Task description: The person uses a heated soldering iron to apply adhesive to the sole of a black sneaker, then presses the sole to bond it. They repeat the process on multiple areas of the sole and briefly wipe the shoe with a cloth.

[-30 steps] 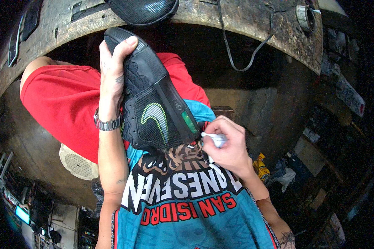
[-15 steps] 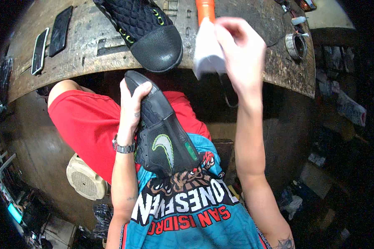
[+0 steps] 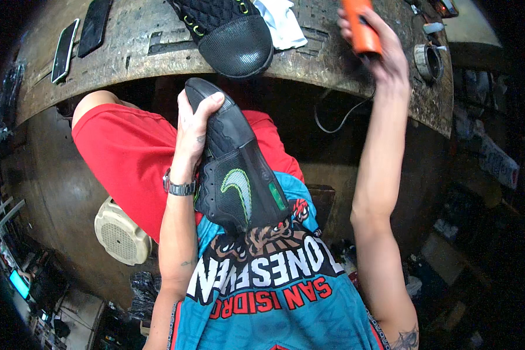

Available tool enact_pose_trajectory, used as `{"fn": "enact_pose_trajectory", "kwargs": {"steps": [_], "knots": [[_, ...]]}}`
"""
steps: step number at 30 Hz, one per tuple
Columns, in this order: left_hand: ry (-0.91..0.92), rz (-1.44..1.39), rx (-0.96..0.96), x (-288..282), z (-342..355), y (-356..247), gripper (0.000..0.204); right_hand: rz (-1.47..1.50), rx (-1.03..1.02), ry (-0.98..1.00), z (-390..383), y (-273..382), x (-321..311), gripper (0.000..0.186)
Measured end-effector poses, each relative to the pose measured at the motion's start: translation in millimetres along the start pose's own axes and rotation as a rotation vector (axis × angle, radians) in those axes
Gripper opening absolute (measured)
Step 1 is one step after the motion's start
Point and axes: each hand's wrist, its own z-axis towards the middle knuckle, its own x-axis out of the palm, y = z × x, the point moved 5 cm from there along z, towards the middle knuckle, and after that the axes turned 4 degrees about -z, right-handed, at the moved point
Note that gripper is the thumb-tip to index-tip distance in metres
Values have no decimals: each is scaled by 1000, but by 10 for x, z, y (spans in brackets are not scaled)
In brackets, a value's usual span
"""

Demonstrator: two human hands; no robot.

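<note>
My left hand (image 3: 197,125) is closed around the toe end of a black sneaker (image 3: 233,157), thumb across the toe. The sneaker lies on its side over my lap, toe toward the bench, its light green-edged side mark facing up. My right hand (image 3: 388,52), slightly blurred, grips an orange tubular tool (image 3: 363,29) over the bench's right part. A thin cord (image 3: 338,125) hangs below the bench edge near that hand. The other black sneaker (image 3: 233,46) rests on the bench, toe toward me. Beside it lies a crumpled white cloth (image 3: 283,26).
The worn wooden bench (image 3: 157,64) curves across the top. Two phones, one white-edged (image 3: 65,51) and one black (image 3: 94,26), lie at its left. A round tin (image 3: 427,62) stands at the right edge. A beige plastic stool (image 3: 122,233) is beside my left leg.
My right hand has let go of the white cloth, which now lies on the bench, and has taken hold of the orange tool, moving right. My left hand still holds the sneaker.
</note>
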Motion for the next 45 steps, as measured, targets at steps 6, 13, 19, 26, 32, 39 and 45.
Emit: {"fn": "enact_pose_trajectory", "kwargs": {"steps": [6,13,19,26,32,39,45], "knots": [[-25,7,-24,-33,31,27,60,-143,-16,-57,-1861,248,323,97],[-90,2,5,-116,45,50,56,-159,443,149,-2998,-314,825,78],[-188,39,32,-241,29,-25,49,-681,582,169,-3354,-527,1091,60],[-174,-21,101,-263,-92,-178,40,-823,742,192,-3400,-476,1032,61],[-173,9,118,-298,-84,-198,41,-870,737,216,-3355,-443,1015,60],[-216,59,142,-333,-115,-207,45,-948,713,248,-3252,-352,1071,57],[-219,84,133,-349,-113,-221,48,-935,725,251,-3233,-353,1072,57]]}}
